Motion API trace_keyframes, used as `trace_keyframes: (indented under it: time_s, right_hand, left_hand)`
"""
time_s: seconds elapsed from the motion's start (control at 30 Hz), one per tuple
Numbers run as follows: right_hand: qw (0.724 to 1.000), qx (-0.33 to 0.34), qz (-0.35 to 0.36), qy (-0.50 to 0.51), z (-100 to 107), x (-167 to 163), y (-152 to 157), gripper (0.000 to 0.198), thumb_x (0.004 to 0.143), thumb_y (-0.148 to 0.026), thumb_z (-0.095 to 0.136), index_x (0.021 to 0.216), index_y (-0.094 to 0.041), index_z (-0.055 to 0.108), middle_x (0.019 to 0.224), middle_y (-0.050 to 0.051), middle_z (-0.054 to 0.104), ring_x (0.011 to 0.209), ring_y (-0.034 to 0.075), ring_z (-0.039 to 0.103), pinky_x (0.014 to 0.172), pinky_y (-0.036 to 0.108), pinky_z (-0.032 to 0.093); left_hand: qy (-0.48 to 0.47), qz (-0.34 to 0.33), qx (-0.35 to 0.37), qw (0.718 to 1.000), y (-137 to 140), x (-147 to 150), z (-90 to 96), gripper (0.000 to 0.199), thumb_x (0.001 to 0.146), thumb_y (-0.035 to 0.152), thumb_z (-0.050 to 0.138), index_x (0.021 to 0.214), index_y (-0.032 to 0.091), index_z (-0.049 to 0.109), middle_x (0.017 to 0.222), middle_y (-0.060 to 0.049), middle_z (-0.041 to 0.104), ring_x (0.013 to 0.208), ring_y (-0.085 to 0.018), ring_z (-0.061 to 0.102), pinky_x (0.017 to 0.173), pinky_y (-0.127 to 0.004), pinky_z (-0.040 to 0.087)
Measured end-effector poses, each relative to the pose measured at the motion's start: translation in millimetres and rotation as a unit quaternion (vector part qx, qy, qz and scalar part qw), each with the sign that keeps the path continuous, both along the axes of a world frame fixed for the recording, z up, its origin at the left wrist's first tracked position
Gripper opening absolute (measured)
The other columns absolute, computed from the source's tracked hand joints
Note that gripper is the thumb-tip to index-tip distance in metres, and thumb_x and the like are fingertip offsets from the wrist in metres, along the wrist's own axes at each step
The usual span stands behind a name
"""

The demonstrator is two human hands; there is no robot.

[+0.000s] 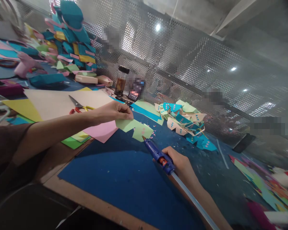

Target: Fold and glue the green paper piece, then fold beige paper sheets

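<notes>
- Nearest to us, the clear glue stick runs out of the back of the glue gun; its long tail is best left free of our forearm so it can feed without dragging.
- Our right hand is curled closed around the glue gun's handle; a slow, even squeeze should give a thin bead, since too much glue would likely ooze past the edge.
- Under the glue gun, the blue tabletop leaves us room to steady our wrist.
- Just ahead of the glue gun's tip lies the notched green paper, near enough that we cannot tell whether they touch; we would let the tip skim the surface rather than press and buckle it.
- Our left hand, beyond the glue gun and to its left, pinches the paper's far end between thumb and fingers, a good spot well apart from the hot tip.
- Pink bits are scattered just past the glue gun's tip; we should mind them sticking in wet glue.
- Farther off, the dotted paper pile sits right of the glue gun's tip and the scissors left of it, both out of our way.
</notes>
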State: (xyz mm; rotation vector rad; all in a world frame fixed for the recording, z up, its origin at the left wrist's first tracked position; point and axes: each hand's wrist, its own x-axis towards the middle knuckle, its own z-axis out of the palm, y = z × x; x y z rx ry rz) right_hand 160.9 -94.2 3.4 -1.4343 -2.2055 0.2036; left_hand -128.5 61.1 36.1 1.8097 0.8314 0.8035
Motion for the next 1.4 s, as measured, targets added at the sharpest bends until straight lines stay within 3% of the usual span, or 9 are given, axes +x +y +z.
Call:
trace_keyframes:
  time_s: [0.97,1.4]
  right_hand:
    - [0.998,0.027,-0.028,-0.050,-3.3,0.2,1.6,0.009,0.085,-0.028,0.058,0.086,-0.024,0.049,0.069,-0.002,0.062,0.056,0.017,0.060,0.052,0.023,0.037]
    - [0.997,0.035,-0.026,-0.060,2.2,-2.1,-2.6,0.006,0.081,-0.022,0.050,0.086,-0.023,0.047,0.067,-0.002,0.055,0.057,0.017,0.056,0.053,0.022,0.033]
  left_hand:
    - [0.002,-0.005,0.005,1.000,2.0,-1.1,-2.0,0.021,0.079,0.039,0.074,0.080,0.018,0.072,0.071,-0.001,0.064,0.064,-0.012,0.055,0.057,-0.022,0.042]
    - [-0.001,-0.007,-0.003,1.000,0.4,-0.8,-0.5,0.019,0.080,0.037,0.073,0.079,0.019,0.071,0.071,0.000,0.064,0.064,-0.012,0.055,0.058,-0.022,0.041]
